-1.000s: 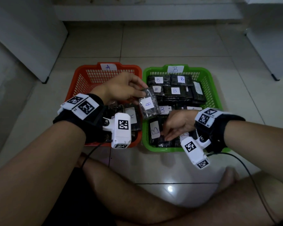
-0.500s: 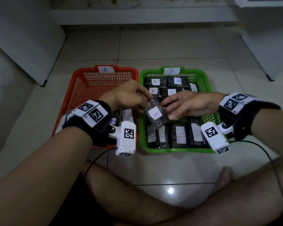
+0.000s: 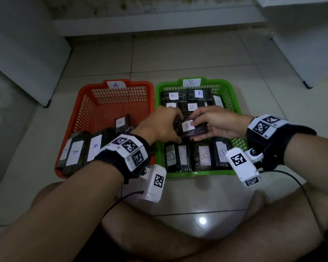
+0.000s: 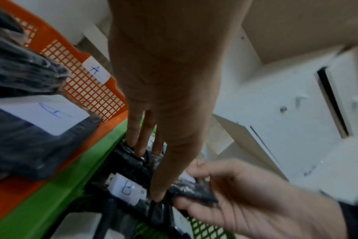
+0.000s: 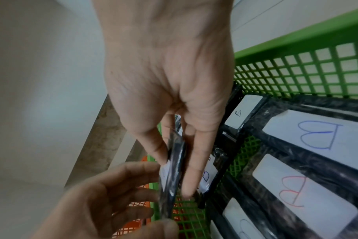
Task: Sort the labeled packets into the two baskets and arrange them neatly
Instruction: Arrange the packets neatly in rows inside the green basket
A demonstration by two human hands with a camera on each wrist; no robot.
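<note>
Both hands, left hand [image 3: 163, 127] and right hand [image 3: 215, 122], pinch one B-labeled packet [image 3: 190, 127] by opposite ends above the middle of the green basket [image 3: 199, 173], label up, likely to lay it flat among matching packets.

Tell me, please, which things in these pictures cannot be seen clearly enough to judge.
- Left hand fingertips on the held packet: head view, hidden behind its own knuckles.
- Letter on the small label deep in the orange basket: head view, too small.
- Packets in the middle of the green basket: head view, covered by both hands.
- Right hand fingers under the packet: left wrist view, blurred.
</note>
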